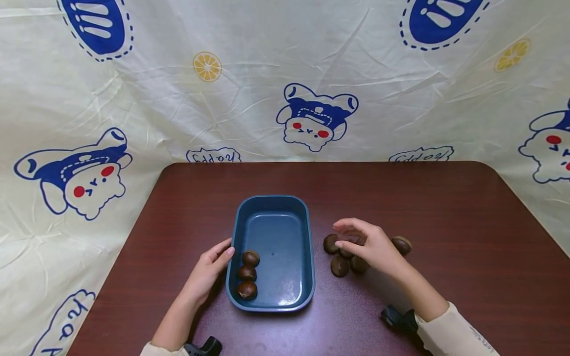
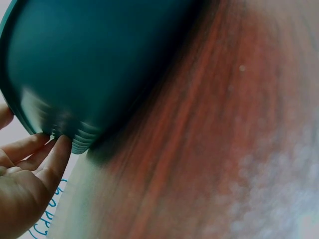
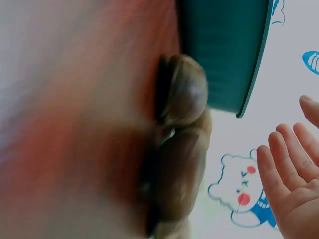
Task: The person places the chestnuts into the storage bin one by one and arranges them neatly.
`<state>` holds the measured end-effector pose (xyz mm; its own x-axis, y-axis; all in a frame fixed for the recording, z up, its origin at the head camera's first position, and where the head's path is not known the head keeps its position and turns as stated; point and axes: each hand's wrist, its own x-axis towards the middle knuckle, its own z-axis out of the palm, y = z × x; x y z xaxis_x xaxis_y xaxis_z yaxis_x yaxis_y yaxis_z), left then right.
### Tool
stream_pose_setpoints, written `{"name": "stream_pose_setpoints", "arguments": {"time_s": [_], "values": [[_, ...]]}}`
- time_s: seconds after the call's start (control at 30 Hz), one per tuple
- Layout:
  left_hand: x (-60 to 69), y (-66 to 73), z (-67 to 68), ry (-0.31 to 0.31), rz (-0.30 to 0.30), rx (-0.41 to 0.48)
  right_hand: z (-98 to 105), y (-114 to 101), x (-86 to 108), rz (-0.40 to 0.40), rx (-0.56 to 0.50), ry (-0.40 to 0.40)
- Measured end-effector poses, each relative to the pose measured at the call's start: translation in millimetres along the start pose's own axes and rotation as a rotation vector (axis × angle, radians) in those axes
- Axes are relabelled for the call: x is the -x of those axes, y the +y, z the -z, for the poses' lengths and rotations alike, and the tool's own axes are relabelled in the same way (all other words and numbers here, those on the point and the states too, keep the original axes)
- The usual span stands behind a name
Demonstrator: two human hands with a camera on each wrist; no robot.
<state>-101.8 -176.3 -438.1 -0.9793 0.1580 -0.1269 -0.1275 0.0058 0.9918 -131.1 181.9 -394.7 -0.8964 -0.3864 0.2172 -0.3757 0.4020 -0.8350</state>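
A blue rectangular tray [image 1: 289,310] stands on the table, with three brown chestnuts [image 1: 247,273] in a row along its left inner wall. My left hand [image 1: 207,272] touches the tray's left outer side. In the left wrist view, its thumb and fingertips rest against the tray's wall [image 2: 99,64] near the rim. My right hand [image 1: 374,247] hovers over a cluster of chestnuts [image 1: 340,266] right of the tray, partly hiding them. Its thumb and fingers stand apart, holding nothing. In the right wrist view, this hand [image 3: 296,179] is clear of the blurred chestnuts [image 3: 188,94].
One chestnut [image 1: 402,245] lies at the cluster's right, beside the right wrist. The dark reddish-brown table [image 1: 445,207] has rounded far corners. Behind it hangs a white printed cloth [image 1: 249,113]. Each wrist wears a black device [image 1: 398,319].
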Motion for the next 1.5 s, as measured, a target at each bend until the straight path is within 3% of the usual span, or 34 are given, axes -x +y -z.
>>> {"name": "stream_pose_setpoints", "arguments": {"time_s": [0.3,0.6,0.9,1.23,1.5], "values": [[-0.4,-0.2,0.3,-0.006,-0.01,-0.002,14.3,23.3,27.8,-0.019,0.11,0.018],[0.0,0.2,0.0,0.0,-0.003,-0.006,21.2,33.0,40.8,-0.057,0.206,-0.086],[-0.2,-0.8,-0.2,0.005,-0.006,-0.005,17.1,38.7,44.4,-0.019,0.198,-0.107],[0.1,-1.5,-0.8,0.023,-0.004,-0.022,14.9,39.9,46.1,-0.075,0.214,-0.19],[-0.2,-1.4,-0.4,0.022,-0.005,-0.024,14.5,38.3,46.2,-0.066,0.203,-0.152]]}}
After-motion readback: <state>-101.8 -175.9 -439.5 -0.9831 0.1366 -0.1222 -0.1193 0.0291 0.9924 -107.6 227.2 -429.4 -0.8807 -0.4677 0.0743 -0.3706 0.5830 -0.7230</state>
